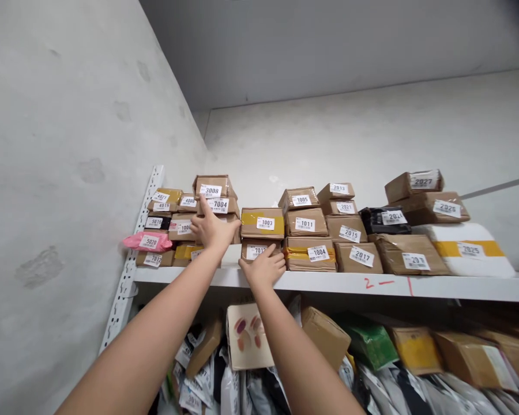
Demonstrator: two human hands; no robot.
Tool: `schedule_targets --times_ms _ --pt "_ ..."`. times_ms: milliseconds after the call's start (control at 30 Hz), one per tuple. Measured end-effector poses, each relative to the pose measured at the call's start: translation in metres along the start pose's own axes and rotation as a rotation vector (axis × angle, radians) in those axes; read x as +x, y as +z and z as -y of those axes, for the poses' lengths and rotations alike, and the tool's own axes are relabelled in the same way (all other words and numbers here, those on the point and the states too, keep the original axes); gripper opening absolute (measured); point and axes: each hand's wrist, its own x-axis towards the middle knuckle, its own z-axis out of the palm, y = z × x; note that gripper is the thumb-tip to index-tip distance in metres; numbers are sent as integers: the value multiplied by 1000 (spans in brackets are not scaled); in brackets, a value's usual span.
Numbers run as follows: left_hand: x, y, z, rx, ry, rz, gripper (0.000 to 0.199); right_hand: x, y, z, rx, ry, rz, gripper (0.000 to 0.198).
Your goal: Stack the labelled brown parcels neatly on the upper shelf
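On the left, box 3008 (203, 183) sits atop box 7004 (232, 206); the left hand (217, 230) spreads before this stack, fingers loose and closed around nothing, one fingertip at the 3008 label's lower edge. Next, box 1003 (263, 214) lies on a lower box (248, 242) on the shelf (315, 281); the right hand (264, 268) splays before that lower box, its fingers likewise unclenched.
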Motion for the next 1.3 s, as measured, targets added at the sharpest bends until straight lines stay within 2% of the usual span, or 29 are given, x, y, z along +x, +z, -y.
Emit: schedule_targets --times_ms 133,267,500,667,800,900,1067,1300 --pt "17 -16 -24 0 25 -25 119 5 13 9 71 99 7 121" --pt "39 -29 -46 17 38 -17 122 8 18 9 80 105 30 119" --pt "70 -46 -70 12 80 -10 123 6 13 10 17 116 20 116" --pt "87 -53 -78 -4 66 -6 122 6 5 11 -83 130 52 119" --pt "101 -51 -80 -28 87 13 123 3 4 11 -63 52 26 123" --pt "108 -46 -82 -27 105 16 125 1 11 16 -84 34 48 134" --pt "113 -34 -83 -57 103 27 123 7 23 31 -158 124 150 144" --pt "115 -16 -79 -79 96 72 121 16 26 39 -140 226 169 152"
